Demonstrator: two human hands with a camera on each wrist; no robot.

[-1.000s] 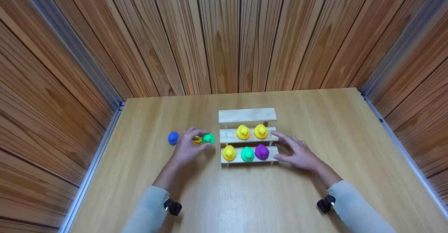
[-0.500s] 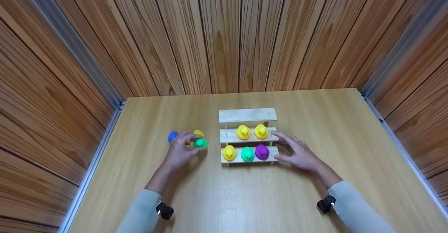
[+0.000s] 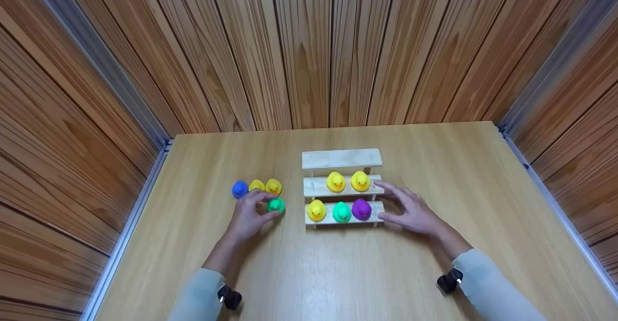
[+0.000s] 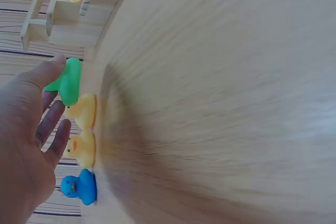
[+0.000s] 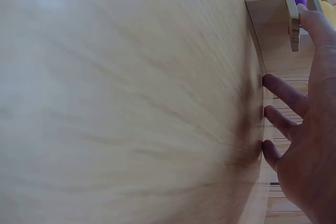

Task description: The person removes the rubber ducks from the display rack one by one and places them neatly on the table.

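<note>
The left hand (image 3: 248, 216) pinched a small green toy duck (image 3: 275, 205) near two yellow toy ducks (image 3: 273, 186). The right hand (image 3: 410, 211), fingers spread, touched a pale three-tiered wooden stand (image 3: 342, 158).

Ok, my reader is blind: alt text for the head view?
A person's left hand pinches a green toy duck, left of a tiered wooden stand holding five ducks, the right hand at its right end. Beyond the left hand sit a blue duck and two yellow ducks.
</note>
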